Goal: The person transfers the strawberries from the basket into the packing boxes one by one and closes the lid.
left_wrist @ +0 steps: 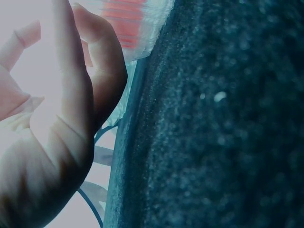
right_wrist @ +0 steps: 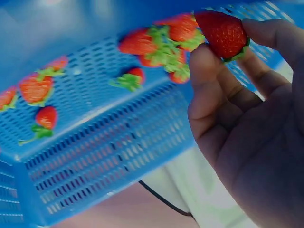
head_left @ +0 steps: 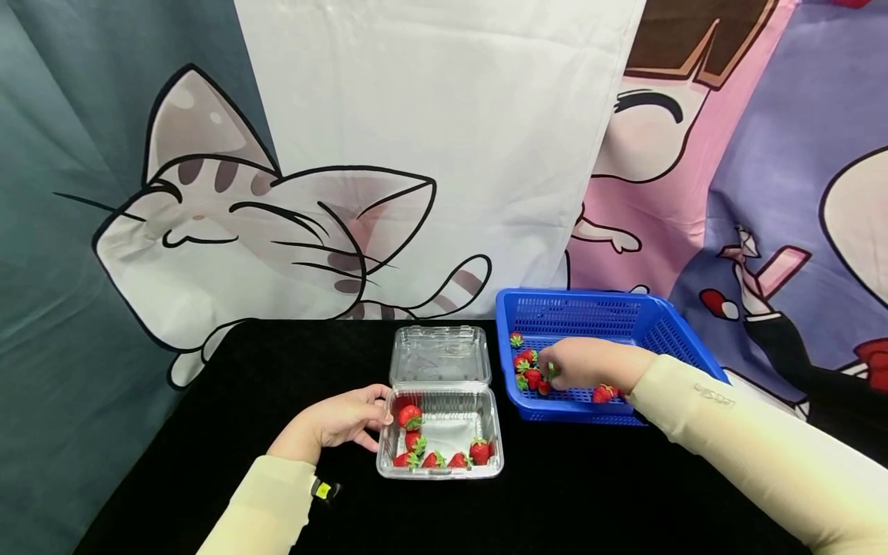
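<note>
My left hand [head_left: 344,418] holds the left rim of a clear plastic box [head_left: 440,472], whose hinged lid [head_left: 441,356] lies back, away from me. Several red strawberries [head_left: 479,452] with green leaves line the box's left, front and right sides. Over the blue basket [head_left: 512,393], my right hand [head_left: 586,362] pinches one strawberry [right_wrist: 223,35] between thumb and fingertips. Below it, a cluster of strawberries [right_wrist: 164,45] lies on the basket floor. In the left wrist view, the curled fingers [left_wrist: 108,66] are against the box wall.
Another strawberry [head_left: 605,393] sits by the basket's front wall, near my right wrist. Box and basket stand side by side on a black cloth [head_left: 277,370]. A printed curtain [head_left: 444,92] hangs right behind them.
</note>
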Demonstrator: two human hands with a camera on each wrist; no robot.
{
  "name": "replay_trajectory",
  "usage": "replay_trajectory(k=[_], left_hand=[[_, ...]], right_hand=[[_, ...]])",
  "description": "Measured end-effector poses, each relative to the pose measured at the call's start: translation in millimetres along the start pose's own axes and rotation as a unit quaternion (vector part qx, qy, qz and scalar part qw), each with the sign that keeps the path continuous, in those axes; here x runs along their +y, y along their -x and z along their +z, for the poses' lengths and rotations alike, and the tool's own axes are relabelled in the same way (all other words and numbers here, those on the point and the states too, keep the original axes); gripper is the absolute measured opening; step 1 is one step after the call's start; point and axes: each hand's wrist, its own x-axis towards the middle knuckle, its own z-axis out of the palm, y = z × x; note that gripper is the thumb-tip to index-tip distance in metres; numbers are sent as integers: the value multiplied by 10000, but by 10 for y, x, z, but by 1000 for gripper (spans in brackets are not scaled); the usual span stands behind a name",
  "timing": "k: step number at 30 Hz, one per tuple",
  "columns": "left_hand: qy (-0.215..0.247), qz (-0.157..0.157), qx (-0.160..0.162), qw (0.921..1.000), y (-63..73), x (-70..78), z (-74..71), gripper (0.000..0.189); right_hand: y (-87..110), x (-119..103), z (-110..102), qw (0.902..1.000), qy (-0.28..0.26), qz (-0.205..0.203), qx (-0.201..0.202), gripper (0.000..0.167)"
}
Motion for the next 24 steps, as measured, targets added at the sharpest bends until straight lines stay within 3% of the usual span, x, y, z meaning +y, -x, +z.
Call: replay_trajectory(k=[10,19,24], left_hand=[[-9,29,9,10000,1,-15,-2,50],[-9,57,-18,10000,10,-13,-2,49],[-9,64,-22,10000,1,-17,-4,49]], right_hand=[[82,-215,-246,9938,-227,358,1032,9],[-6,-561,-197,9824,-524,443,1739,13],[-95,-808,-104,9795,-617,111,1917,14]])
